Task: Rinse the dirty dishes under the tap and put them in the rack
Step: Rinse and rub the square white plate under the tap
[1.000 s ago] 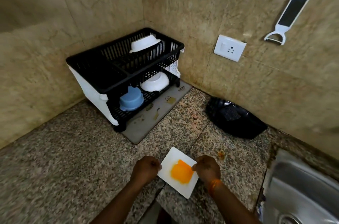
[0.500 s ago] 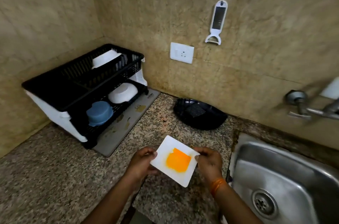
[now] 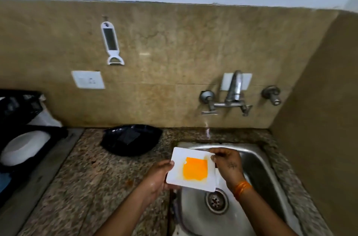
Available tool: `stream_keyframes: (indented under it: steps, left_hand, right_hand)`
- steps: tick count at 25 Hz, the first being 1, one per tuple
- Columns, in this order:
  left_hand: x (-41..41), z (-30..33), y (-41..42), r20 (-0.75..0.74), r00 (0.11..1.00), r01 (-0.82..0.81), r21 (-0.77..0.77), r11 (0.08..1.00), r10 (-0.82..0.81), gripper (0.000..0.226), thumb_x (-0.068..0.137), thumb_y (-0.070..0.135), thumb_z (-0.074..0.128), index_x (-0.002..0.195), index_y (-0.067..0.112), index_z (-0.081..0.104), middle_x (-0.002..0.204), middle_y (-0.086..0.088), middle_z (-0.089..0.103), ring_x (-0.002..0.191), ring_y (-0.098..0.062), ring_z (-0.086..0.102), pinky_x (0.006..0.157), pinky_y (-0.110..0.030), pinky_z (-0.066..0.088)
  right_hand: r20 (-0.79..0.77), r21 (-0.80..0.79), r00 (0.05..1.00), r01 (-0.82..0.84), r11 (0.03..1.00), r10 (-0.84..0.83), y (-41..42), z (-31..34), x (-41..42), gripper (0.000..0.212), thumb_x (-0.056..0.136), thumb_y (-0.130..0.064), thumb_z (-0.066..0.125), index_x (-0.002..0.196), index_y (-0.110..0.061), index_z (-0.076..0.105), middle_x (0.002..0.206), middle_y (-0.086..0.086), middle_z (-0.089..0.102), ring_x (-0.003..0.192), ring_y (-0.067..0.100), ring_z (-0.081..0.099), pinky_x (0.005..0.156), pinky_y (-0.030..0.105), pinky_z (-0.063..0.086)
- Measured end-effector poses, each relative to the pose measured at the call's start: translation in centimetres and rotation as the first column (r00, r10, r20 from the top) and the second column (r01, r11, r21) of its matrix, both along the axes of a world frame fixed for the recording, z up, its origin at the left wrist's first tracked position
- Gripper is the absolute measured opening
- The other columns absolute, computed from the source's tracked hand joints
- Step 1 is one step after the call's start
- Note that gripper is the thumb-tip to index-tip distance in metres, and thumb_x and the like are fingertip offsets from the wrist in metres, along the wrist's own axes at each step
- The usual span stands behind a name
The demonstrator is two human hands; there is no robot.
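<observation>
Holding the square white plate (image 3: pixel 190 170) roughly level over the left edge of the steel sink (image 3: pixel 257 160), the person keeps its orange-stained face turned up; this looks chosen so the smear stays on the plate rather than sliding onto the counter (image 3: pixel 93 173) before water reaches it. The left hand (image 3: pixel 157 175) grips the plate's left edge, fingers curled under and thumb over the rim. The right hand (image 3: pixel 226 163) pinches the far right corner with thumb and fingertips, wrist above the basin. A grip on two opposite sides steadies a flat, probably slippery dish and leaves the soiled centre free for rinsing.

The plate sits short of the tap (image 3: pixel 233 90), whose spout stands on the wall behind the basin. No water appears to be running, so rinsing has seemingly not begun; one hand will likely have to let go to turn a tap handle (image 3: pixel 209 108).

The drain (image 3: pixel 216 201) lies below the plate's near right corner, where runoff can go. At the far left stands the black dish rack (image 3: pixel 21 135), with a white bowl (image 3: pixel 23 147) in its lower tier, well apart from the plate. A black tray (image 3: pixel 131 139) rests on the counter between rack and sink. A peeler (image 3: pixel 112 42) hangs on the wall above a socket (image 3: pixel 88 80).
</observation>
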State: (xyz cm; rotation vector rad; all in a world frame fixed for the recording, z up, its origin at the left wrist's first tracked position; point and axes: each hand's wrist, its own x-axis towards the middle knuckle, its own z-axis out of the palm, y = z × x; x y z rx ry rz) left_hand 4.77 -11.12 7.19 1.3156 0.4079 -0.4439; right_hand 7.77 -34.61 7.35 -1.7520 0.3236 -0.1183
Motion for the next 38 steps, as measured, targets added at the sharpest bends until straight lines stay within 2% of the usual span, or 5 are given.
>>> stream_keyframes:
  steps: [10,16,26,32,38]
  left_hand:
    - [7.6,-1.1,-13.4,0.084,0.995,0.048,0.028,0.998,-0.05,0.026,0.104,0.009,0.054,0.126,0.009,0.067,0.111,-0.01,0.079,0.103,-0.033,0.075,0.072,-0.045,0.063]
    - [8.8,-2.0,-15.4,0.041,0.999,0.018,0.025,1.0,-0.019,0.027,0.103,0.008,0.054,0.128,0.009,0.066,0.112,-0.011,0.079,0.101,-0.031,0.075,0.067,-0.04,0.063]
    - [10.5,-3.5,-15.4,-0.006,1.0,-0.012,-0.012,1.0,0.012,0.03,0.104,0.007,0.051,0.132,0.008,0.064,0.117,-0.015,0.076,0.105,-0.034,0.073,0.07,-0.043,0.064]
    - [11.3,-5.2,-14.1,0.038,0.999,-0.024,-0.023,0.999,0.025,0.025,0.103,0.005,0.052,0.119,0.007,0.071,0.105,-0.013,0.08,0.094,-0.033,0.077,0.072,-0.044,0.063]
    - [12.0,-4.2,-14.9,0.066,0.997,0.026,0.018,1.0,-0.027,0.025,0.103,0.008,0.053,0.114,0.011,0.075,0.103,-0.01,0.081,0.09,-0.025,0.078,0.068,-0.039,0.063]
  right_hand:
    - [0.106,-0.136,0.975,0.207,0.969,-0.193,-10.8,4.9,8.2,0.059,0.09,-0.017,0.077,0.143,-0.007,0.054,0.12,0.013,0.069,0.106,0.025,0.067,0.093,0.033,0.053]
    - [0.224,-0.546,0.953,0.295,0.784,-0.203,-10.8,5.2,13.1,0.026,0.096,-0.035,0.063,0.091,-0.012,0.073,0.084,0.013,0.074,0.081,0.036,0.07,0.067,0.036,0.053]
    - [0.182,-0.274,0.959,0.262,0.925,-0.218,-11.0,4.1,11.6,0.041,0.092,-0.056,0.058,0.09,-0.019,0.075,0.078,-0.001,0.074,0.074,0.021,0.07,0.072,0.044,0.06]
    - [-0.126,-0.929,0.919,-0.241,0.28,0.373,-6.7,-4.4,1.3,0.091,0.093,-0.076,0.036,0.145,-0.004,0.054,0.15,0.02,0.052,0.139,0.034,0.051,0.114,0.051,0.04]
    - [-0.247,-0.82,0.797,-0.475,0.319,0.551,-5.9,-4.6,3.6,0.107,0.084,-0.068,0.052,0.163,-0.01,0.007,0.17,0.009,-0.004,0.158,0.025,-0.004,0.128,0.041,0.0]
